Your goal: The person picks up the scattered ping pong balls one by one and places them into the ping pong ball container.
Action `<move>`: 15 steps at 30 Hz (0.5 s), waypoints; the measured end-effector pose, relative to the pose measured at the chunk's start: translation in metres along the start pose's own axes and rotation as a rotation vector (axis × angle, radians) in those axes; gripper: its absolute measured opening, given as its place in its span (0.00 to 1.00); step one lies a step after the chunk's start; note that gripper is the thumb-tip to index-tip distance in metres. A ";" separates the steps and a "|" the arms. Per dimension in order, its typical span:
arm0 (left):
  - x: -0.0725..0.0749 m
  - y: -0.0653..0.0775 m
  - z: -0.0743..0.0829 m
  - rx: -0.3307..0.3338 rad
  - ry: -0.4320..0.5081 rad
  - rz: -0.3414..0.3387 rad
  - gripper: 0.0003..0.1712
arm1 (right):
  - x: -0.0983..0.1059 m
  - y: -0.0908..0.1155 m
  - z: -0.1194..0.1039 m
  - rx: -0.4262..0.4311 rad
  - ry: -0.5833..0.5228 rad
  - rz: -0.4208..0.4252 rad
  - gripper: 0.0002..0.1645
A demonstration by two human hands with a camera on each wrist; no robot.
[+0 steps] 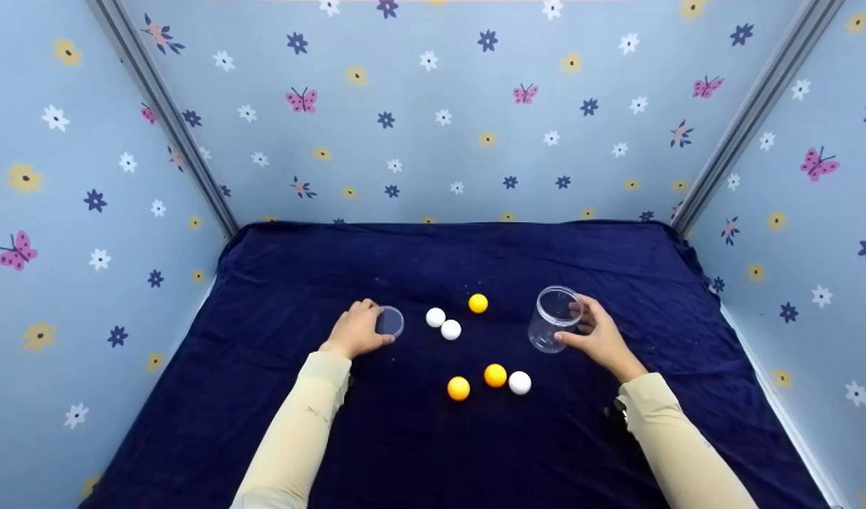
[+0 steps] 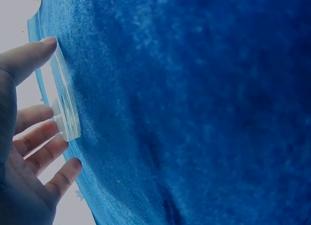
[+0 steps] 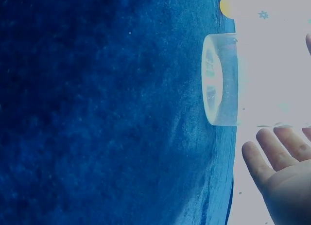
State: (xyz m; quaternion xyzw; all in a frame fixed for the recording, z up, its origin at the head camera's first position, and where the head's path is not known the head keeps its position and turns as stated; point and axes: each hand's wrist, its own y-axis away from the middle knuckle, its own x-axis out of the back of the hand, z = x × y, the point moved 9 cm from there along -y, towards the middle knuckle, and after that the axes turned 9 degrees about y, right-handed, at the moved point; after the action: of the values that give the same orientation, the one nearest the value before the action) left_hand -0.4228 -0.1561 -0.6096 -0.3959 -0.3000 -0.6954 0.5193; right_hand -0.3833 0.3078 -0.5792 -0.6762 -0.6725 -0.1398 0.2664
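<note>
My left hand (image 1: 357, 331) holds a clear round lid (image 1: 390, 322) by its edge, low over the dark blue cloth. The left wrist view shows the thumb at one side of the lid (image 2: 67, 101) and fingertips at the other. On the right, my right hand (image 1: 599, 338) has its thumb and fingers around a clear, lidless plastic jar (image 1: 546, 332), its open mouth upward. The jar's base (image 3: 212, 81) is at or just above the cloth; I cannot tell which. Between the hands lie white balls (image 1: 451, 329) and orange balls (image 1: 495, 375), ping-pong sized.
Dark blue cloth (image 1: 404, 452) covers the work surface, with light wrinkles. Two white balls and one orange ball (image 1: 478, 303) lie farther back; two orange and one white ball (image 1: 519, 382) lie nearer. Flower-patterned walls (image 1: 433, 155) enclose the back and sides.
</note>
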 end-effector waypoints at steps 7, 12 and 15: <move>0.001 0.000 0.001 0.000 0.019 0.007 0.43 | -0.006 -0.003 0.000 0.005 -0.037 -0.003 0.51; 0.001 0.000 0.001 0.007 0.017 0.001 0.42 | -0.009 -0.007 0.001 -0.007 -0.095 0.004 0.49; 0.001 0.001 0.000 0.015 0.017 -0.005 0.42 | -0.009 -0.007 -0.001 -0.005 -0.124 0.011 0.48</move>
State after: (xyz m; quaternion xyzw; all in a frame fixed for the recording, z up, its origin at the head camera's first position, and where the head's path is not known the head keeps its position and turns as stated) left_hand -0.4222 -0.1562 -0.6088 -0.3855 -0.3017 -0.6977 0.5230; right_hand -0.3909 0.2992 -0.5820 -0.6879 -0.6836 -0.0981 0.2233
